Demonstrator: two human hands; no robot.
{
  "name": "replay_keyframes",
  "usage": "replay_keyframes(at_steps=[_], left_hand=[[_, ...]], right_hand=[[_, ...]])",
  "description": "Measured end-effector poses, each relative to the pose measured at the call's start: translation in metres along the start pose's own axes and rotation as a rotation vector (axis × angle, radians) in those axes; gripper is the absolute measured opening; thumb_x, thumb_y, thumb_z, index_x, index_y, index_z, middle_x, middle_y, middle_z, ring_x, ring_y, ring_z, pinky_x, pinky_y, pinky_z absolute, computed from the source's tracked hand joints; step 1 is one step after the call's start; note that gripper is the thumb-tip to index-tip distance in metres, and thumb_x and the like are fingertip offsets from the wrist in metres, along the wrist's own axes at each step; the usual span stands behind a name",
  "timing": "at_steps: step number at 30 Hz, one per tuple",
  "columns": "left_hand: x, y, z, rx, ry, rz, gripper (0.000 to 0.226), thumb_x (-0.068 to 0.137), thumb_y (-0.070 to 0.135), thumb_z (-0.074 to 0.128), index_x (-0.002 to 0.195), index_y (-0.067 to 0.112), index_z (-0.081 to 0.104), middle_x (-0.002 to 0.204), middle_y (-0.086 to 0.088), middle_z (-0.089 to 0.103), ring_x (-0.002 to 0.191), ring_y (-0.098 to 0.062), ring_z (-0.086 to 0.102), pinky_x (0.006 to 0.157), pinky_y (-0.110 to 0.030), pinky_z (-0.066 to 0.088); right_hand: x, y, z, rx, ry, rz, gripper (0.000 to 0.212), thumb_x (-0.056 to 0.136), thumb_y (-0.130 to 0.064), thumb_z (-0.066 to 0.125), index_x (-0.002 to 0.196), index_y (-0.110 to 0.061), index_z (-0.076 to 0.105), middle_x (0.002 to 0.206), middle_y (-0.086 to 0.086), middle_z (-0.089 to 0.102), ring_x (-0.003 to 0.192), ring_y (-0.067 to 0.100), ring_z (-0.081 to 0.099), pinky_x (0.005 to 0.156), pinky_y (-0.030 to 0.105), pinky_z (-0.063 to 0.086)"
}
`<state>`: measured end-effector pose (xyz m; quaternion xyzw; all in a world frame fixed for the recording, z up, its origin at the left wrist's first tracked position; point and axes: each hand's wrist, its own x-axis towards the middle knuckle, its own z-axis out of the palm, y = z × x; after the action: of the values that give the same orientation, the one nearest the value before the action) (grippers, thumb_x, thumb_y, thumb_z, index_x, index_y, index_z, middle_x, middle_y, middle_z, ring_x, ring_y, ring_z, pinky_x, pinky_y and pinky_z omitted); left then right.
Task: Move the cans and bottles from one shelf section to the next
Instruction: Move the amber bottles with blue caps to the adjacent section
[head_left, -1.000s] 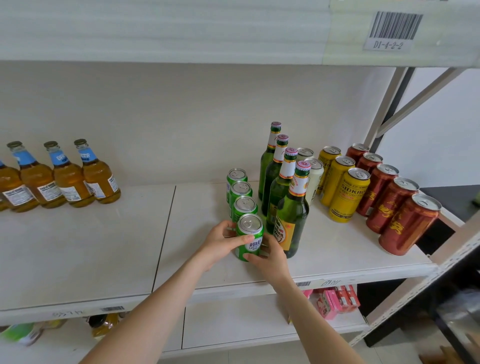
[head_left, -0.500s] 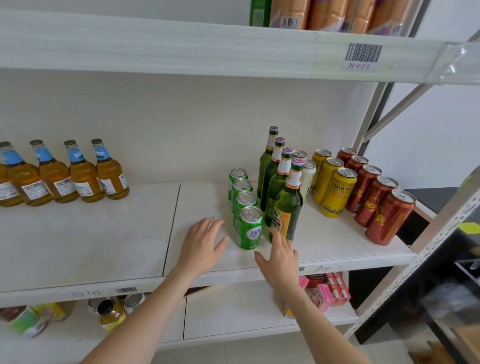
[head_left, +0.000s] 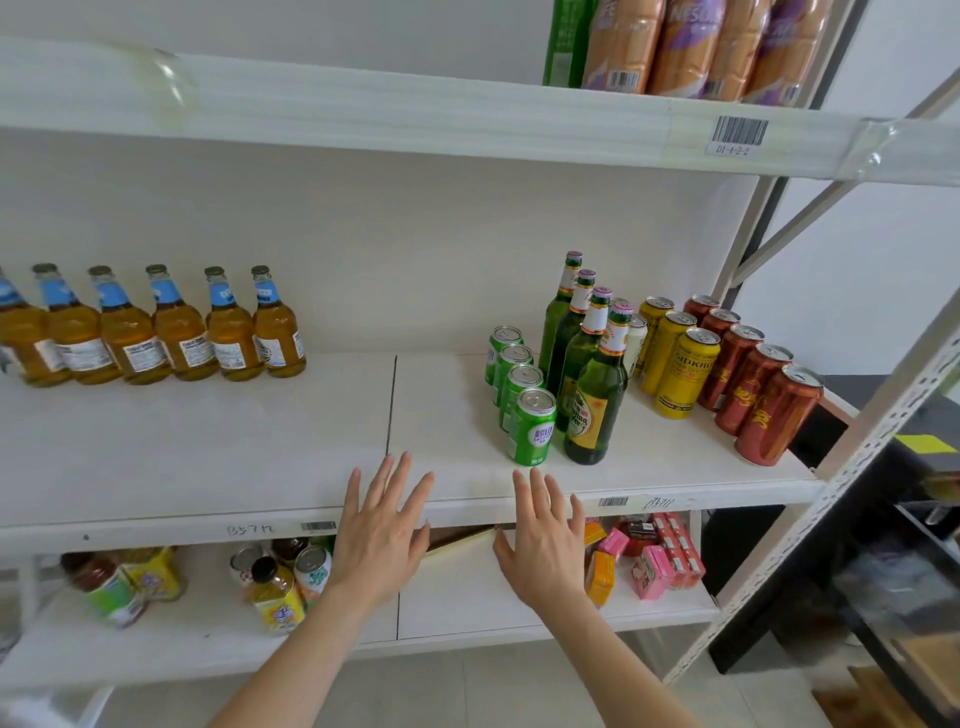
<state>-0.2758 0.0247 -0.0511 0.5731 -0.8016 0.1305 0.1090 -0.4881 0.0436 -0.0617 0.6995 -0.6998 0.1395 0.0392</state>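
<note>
— What are the hands doing?
— Both empty, fingers spread wide. The left hand (head_left: 382, 535) and right hand (head_left: 545, 540) hang side by side in front of the shelf (head_left: 208, 457) edge, palms away.
— And the cans?
— The green cans (head_left: 519, 395) stand in a row just beyond the right hand's fingertips, the nearest one close above them. Green bottles (head_left: 587, 374) stand just right of that row, then yellow cans (head_left: 680, 369) and red cans (head_left: 758, 395) further right.
— Left side?
— Amber bottles (head_left: 176, 332) line up well beyond and left of the left hand.
</note>
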Motion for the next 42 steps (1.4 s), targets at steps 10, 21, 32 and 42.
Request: replay_keyframes(at_steps=[10, 21, 32, 42], left_hand=[[-0.067, -0.092, -0.019, 0.012, -0.042, -0.006, 0.066, 0.076, 0.042, 0.076, 0.136, 0.022, 0.058, 0.149, -0.014, 0.046, 0.138, -0.034, 0.042, 0.109, -0.06, 0.032], [-0.116, -0.217, -0.036, 0.07, -0.086, -0.023, 0.063, 0.1, 0.048, 0.031, 0.156, 0.03, 0.008, 0.164, -0.007, -0.008, 0.15, -0.027, -0.012, 0.115, -0.053, -0.017], [-0.073, -0.298, -0.025, 0.098, -0.038, -0.064, 0.068, 0.084, 0.045, 0.067, 0.145, 0.024, 0.045, 0.155, -0.013, 0.034, 0.145, -0.032, 0.03, 0.114, -0.057, 0.018], [0.018, -0.361, 0.001, 0.112, -0.014, -0.119, 0.069, 0.096, 0.049, 0.044, 0.155, 0.025, 0.017, 0.164, -0.011, 0.007, 0.151, -0.03, 0.003, 0.117, -0.052, -0.006]], right_hand=[[-0.027, -0.102, 0.001, -0.016, -0.012, 0.0, 0.077, 0.096, -0.049, 0.04, 0.156, -0.02, 0.003, 0.164, 0.005, 0.005, 0.151, 0.026, 0.002, 0.119, 0.05, 0.002], [-0.04, -0.241, 0.011, 0.008, -0.027, -0.024, 0.075, 0.097, -0.049, 0.037, 0.156, -0.019, 0.001, 0.164, 0.006, 0.003, 0.151, 0.026, -0.001, 0.118, 0.051, 0.001], [0.038, -0.308, 0.033, -0.009, -0.013, -0.071, 0.078, 0.096, -0.052, 0.039, 0.155, -0.02, -0.002, 0.164, 0.006, 0.001, 0.151, 0.027, -0.001, 0.117, 0.051, -0.005], [0.154, -0.332, 0.048, -0.015, 0.032, -0.097, 0.08, 0.094, -0.053, 0.043, 0.154, -0.02, 0.002, 0.164, 0.006, 0.005, 0.15, 0.027, 0.003, 0.118, 0.051, -0.001]])
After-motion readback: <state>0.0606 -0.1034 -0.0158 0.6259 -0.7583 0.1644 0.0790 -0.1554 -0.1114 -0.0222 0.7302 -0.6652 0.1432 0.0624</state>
